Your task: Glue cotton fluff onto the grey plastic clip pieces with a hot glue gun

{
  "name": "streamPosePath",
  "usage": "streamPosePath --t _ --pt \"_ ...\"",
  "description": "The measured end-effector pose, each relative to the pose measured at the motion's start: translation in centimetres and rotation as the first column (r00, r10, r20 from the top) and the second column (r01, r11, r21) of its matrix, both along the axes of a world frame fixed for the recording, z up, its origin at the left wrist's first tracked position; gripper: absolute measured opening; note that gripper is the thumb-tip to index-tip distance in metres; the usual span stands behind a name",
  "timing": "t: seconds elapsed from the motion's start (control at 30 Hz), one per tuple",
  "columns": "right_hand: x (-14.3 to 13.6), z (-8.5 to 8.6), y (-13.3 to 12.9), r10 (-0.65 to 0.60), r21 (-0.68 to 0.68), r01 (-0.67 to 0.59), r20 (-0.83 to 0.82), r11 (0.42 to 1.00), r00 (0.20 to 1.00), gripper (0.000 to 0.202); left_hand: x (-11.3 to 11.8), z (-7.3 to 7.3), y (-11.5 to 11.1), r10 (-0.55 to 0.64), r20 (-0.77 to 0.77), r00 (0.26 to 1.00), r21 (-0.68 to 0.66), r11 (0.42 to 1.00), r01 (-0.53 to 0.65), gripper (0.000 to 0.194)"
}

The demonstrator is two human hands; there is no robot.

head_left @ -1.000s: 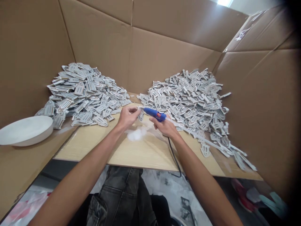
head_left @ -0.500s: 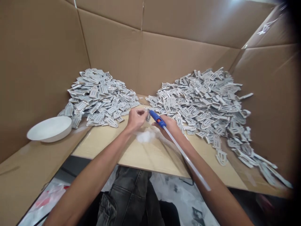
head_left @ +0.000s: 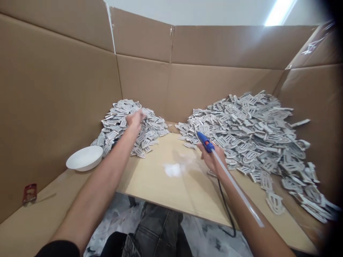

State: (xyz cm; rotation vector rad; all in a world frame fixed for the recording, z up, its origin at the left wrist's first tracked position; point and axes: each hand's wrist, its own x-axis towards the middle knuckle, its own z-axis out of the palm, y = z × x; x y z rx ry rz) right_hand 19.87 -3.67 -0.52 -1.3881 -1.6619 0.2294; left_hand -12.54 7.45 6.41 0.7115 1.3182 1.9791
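Observation:
My right hand (head_left: 214, 157) is wrapped round a blue hot glue gun (head_left: 205, 142), its nozzle pointing away from me. A long clear glue stick (head_left: 238, 189) runs from the back of the gun along my forearm. My left hand (head_left: 136, 119) is stretched out over the left pile of flat grey-white slotted pieces (head_left: 150, 130). Its fingers are blurred, and I cannot make out whether anything is in them. Close beyond the glue gun lies the larger right pile of similar pieces (head_left: 249, 132).
A white bowl (head_left: 85, 159) stands at the left, and a red object (head_left: 30, 193) lies farther left. A white patch (head_left: 173, 170) marks the board (head_left: 152, 182). Cardboard walls (head_left: 144, 78) enclose the back and sides. A black cord (head_left: 227, 210) hangs below the right hand.
My left hand has moved from beside the glue gun's nozzle out to the left pile. My right hand has shifted right with the gun. The view has tilted up.

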Motion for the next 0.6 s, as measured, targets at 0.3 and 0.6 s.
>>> streamPosePath --t 0.3,0.6 --pt "0.3 -0.5 0.6 -0.032 -0.088 0.03 -0.019 0.996 0.999 0.049 5.1 -6.3 -1.3 -0.268 -0.575 0.773 -0.04 0.953 0.3 0.008" --pt "3.1 -0.1 1.6 -0.226 -0.142 0.246 0.142 0.959 0.964 0.034 8.4 -8.7 -4.7 -0.652 -0.756 0.057 -0.533 0.664 0.524 0.05"
